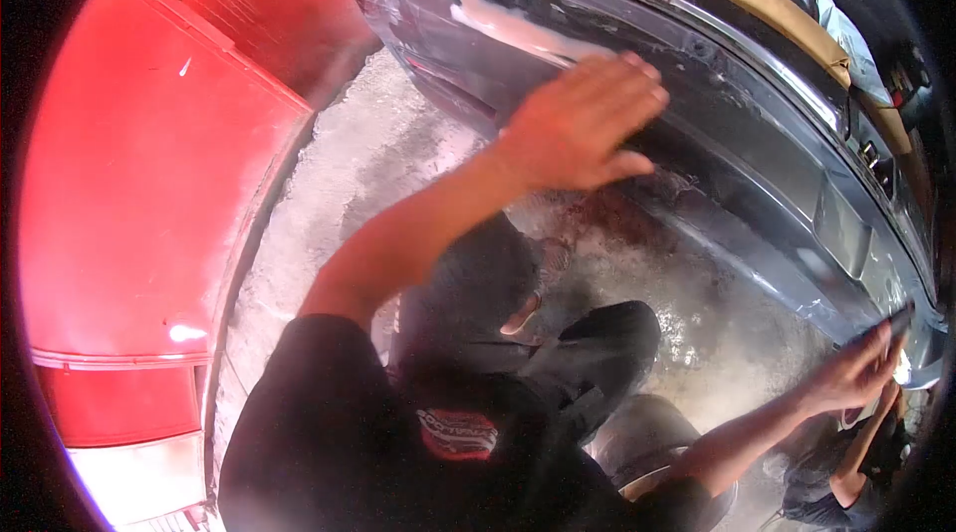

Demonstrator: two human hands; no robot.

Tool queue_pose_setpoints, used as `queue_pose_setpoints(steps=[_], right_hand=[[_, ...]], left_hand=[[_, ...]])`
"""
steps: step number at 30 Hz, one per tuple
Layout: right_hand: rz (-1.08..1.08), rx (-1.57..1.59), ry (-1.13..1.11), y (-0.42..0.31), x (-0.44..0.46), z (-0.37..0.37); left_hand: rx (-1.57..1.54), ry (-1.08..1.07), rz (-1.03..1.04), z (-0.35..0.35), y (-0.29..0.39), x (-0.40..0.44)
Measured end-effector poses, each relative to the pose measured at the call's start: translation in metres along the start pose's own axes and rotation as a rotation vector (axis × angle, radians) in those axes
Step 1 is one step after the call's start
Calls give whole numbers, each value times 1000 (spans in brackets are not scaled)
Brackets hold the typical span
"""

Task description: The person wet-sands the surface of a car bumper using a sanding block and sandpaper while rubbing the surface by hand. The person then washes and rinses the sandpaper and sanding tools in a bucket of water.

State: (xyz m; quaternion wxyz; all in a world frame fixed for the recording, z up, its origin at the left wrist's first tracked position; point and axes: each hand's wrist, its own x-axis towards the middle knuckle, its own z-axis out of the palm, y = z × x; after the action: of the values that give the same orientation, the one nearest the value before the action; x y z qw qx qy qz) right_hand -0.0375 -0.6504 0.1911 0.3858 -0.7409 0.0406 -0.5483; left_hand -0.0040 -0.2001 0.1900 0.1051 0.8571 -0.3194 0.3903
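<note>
A dark grey car body panel (687, 144) curves across the upper right, with scuffed patches and a pale pinkish-white smear of filler (518, 31) on it. My left hand (583, 124) is at the panel just below the filler. Its fingers are stretched out with the thumb apart, and it holds nothing. Farther right, near the lower end of the panel, my right hand (858, 373) is closed around a dark, flat piece (901, 321). That piece is small and partly hidden by the fingers, so its kind cannot be made out.
A red painted wall (149, 184) stands at the left. Rough, dusty concrete floor (339, 154) runs between it and the car. Tan paper (762, 0) lies along the car's upper edge. Another person (832, 477) is at the lower right. A round container (647, 442) stands beside my leg.
</note>
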Motion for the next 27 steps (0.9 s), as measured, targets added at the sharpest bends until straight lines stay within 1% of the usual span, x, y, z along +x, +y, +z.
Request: queue_pose_setpoints(steps=[1, 2, 3, 5, 6, 7, 10, 13, 16, 20, 25, 27], right_hand=[[19, 248, -150, -27, -8, 17], [-103, 300, -380, -64, -12, 34], [-345, 254, -572, -85, -10, 49], [-457, 213, -758, -140, -15, 77], [-532, 260, -853, -151, -15, 94], [-598, 283, -891, -160, -17, 109], [-716, 314, -987, -174, -17, 153], [-739, 280, -1084, -170, -18, 172], [-769, 211, -1126, -174, -16, 165], [-750, 140, -1150, -183, -18, 166], [-812, 233, -1126, -215, -42, 217], [-824, 223, -1124, -227, -50, 227]], left_hand=[[31, -19, -59, -13, -13, -8], [64, -40, -116, -28, -27, -18], [113, -46, -119, -45, -46, -29], [221, -81, -120, -68, -67, -43], [278, -111, -122, -75, -70, -46], [337, -138, -123, -79, -71, -47], [167, 17, -259, -62, -62, -50], [103, 100, -334, -54, -58, -52], [74, 115, -329, -53, -61, -53], [35, 42, -348, -62, -64, -61], [-68, 29, -362, -75, -64, -71], [-80, 38, -357, -79, -62, -73]])
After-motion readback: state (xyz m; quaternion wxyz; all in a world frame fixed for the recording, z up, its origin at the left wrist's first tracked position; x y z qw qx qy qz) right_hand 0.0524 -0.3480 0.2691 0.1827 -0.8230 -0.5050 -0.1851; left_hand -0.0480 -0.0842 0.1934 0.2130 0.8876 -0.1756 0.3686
